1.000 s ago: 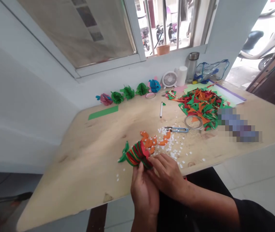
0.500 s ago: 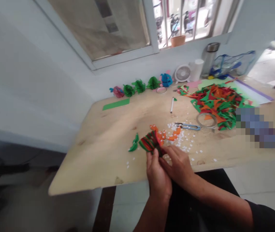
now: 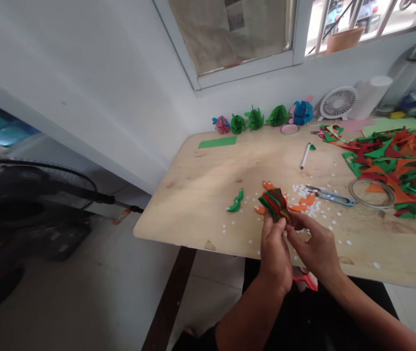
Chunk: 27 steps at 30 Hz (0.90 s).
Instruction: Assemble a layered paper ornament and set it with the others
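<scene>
A layered stack of red and green paper [image 3: 274,203] is held up over the table's front part. My left hand [image 3: 276,248] is closed on its lower end, with the thumb on top. At its right side my right hand [image 3: 315,243] pinches the edge of the same stack with thumb and fingers. Orange paper pieces [image 3: 307,201] lie around and partly behind the stack. A green curved paper piece [image 3: 236,201] rests to the left. Small white paper squares [image 3: 313,209] are scattered beside them. On my lap, between the forearms, red-handled scissors [image 3: 307,281] show in part.
Blue thread snips [image 3: 332,196] and a roll of clear tape [image 3: 371,193] lie to the right, near a heap of paper scraps [image 3: 401,165]. A marker [image 3: 305,156] lies farther back. Along the wall stand folded paper ornaments [image 3: 255,119] and a small white fan [image 3: 338,103].
The view has swung left, so table things appear farther right. The stack's layers now look more closed together, and the red scissor handle shows on my lap.
</scene>
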Each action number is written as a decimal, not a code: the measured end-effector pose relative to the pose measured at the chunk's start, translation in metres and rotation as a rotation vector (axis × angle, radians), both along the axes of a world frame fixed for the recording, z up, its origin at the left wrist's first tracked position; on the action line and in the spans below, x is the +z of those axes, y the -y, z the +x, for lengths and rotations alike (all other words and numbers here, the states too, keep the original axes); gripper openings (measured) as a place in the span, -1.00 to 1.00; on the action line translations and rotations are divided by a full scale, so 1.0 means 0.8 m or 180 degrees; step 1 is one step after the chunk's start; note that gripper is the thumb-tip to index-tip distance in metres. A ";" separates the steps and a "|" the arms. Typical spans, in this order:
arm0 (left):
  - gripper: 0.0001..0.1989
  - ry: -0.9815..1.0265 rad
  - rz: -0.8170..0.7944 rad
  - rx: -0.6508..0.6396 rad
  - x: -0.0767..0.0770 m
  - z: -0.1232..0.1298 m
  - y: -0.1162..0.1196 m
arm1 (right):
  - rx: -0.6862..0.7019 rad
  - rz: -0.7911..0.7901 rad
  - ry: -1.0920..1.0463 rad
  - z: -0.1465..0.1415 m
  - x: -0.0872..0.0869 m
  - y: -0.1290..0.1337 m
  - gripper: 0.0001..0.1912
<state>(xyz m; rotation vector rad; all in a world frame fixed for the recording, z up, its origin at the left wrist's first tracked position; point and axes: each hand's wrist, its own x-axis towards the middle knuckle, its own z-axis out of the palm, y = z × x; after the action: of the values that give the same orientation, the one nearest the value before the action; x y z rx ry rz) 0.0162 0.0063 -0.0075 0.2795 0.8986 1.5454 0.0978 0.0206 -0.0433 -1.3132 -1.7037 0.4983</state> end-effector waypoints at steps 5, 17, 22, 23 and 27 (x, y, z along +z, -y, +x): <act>-0.67 -0.0022 0.0098 -0.0016 0.000 -0.006 0.005 | 0.0063 -0.0821 -0.0835 0.008 -0.005 0.002 -0.77; -0.29 0.0232 -0.0186 0.0188 -0.003 -0.015 0.009 | 0.0200 -0.1838 -0.2333 0.009 0.002 0.018 -0.72; -0.25 0.0050 -0.0156 0.0263 -0.001 -0.019 0.013 | 0.0267 -0.1915 -0.2501 0.004 -0.001 0.024 -0.74; -0.23 0.0009 -0.0145 0.0271 -0.001 -0.019 0.014 | 0.0296 -0.1912 -0.2530 0.004 -0.001 0.025 -0.74; -0.18 -0.0087 -0.0081 0.0234 -0.003 -0.019 0.018 | 0.0523 -0.2022 -0.2597 0.006 -0.003 0.030 -0.71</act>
<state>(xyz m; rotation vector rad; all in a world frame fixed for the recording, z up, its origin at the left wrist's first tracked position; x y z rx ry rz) 0.0006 -0.0081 -0.0095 0.2520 0.9585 1.5999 0.1028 -0.0031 -0.0456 -1.1312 -0.9802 1.5256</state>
